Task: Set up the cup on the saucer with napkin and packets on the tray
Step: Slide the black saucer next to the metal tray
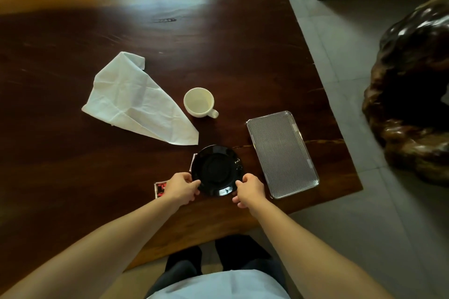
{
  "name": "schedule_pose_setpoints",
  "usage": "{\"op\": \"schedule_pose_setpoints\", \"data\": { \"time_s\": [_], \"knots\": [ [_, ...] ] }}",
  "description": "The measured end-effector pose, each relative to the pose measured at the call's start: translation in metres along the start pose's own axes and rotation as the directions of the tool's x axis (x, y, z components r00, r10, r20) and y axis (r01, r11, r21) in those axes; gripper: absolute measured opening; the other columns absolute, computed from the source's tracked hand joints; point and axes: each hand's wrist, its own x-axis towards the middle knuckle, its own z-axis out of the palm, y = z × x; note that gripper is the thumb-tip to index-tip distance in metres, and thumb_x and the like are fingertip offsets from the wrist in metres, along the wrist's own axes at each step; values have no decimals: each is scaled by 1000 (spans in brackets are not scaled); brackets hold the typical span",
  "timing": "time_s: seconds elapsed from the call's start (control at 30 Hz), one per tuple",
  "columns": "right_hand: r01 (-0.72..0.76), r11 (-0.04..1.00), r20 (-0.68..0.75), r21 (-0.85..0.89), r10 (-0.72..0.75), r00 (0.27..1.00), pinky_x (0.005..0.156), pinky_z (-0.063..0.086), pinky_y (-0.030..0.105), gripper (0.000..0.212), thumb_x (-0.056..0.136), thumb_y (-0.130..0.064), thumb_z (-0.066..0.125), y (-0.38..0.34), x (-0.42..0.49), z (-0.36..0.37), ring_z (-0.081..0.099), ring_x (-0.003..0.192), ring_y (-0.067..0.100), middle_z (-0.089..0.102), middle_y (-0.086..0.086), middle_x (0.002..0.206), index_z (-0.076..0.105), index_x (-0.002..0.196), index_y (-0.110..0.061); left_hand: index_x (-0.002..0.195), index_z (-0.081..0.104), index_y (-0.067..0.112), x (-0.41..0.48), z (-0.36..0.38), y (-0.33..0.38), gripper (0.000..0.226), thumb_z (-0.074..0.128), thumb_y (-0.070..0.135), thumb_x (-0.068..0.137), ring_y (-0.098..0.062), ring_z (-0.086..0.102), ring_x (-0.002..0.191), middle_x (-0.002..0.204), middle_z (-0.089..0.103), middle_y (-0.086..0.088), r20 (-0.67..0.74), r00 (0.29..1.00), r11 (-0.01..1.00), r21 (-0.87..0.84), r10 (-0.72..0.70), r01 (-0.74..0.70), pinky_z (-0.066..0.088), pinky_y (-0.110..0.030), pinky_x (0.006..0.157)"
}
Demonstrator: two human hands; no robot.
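- While both hands grip it from opposite sides, the black saucer sits at the near middle of the dark wooden table; whether it rests on the wood or is raised just off it cannot be told.
- The left hand pinches the saucer's near-left rim, fingers curled under and thumb on top.
- The right hand pinches the near-right rim in the same way, its fingers bent around the edge.
- A packet with red and black print lies on the table just left of the left hand, partly hidden by it.
- Another packet edge, pale, shows at the saucer's far-left side, mostly covered by the saucer.
- The cream cup stands upright and empty, beyond the saucer and apart from it, its handle pointing toward the near right.
- The white napkin lies loosely folded and creased to the left of the cup, one corner reaching close to the saucer's far side.
- The ribbed metal tray lies flat to the right of the saucer, near the table's right edge, with nothing on it.
- Beyond the table's right edge is a tiled floor, and a glossy dark carved wooden piece stands there.
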Motion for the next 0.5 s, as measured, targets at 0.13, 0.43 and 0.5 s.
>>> {"op": "schedule_pose_setpoints", "data": {
  "time_s": [0.13,0.43,0.5],
  "knots": [
    [-31,999,9,20,31,999,57,57,24,42,102,-20,52,10,9,-11,72,76,15,62,9,112,43,143,-11,105,64,13,6,15,6,13,63,24,97,-12,61,55,79,73,-7,20,1000,1000,22,-7,7,46,-21,45],
    [-98,994,37,56,96,995,48,52,21,36,104,-19,49,26,26,-28,69,71,12,61,9,111,47,137,-8,119,65,12,22,45,14,26,63,25,97,-11,62,55,79,73,-5,16,999,997,78,-31,29,46,-20,43],
    [-108,992,49,70,105,993,48,52,21,35,104,-19,49,28,29,-30,69,71,13,60,7,105,47,137,-8,120,64,9,26,49,13,28,63,25,97,-12,63,56,79,73,-6,16,999,996,81,-43,41,45,-21,43]
  ]
}}
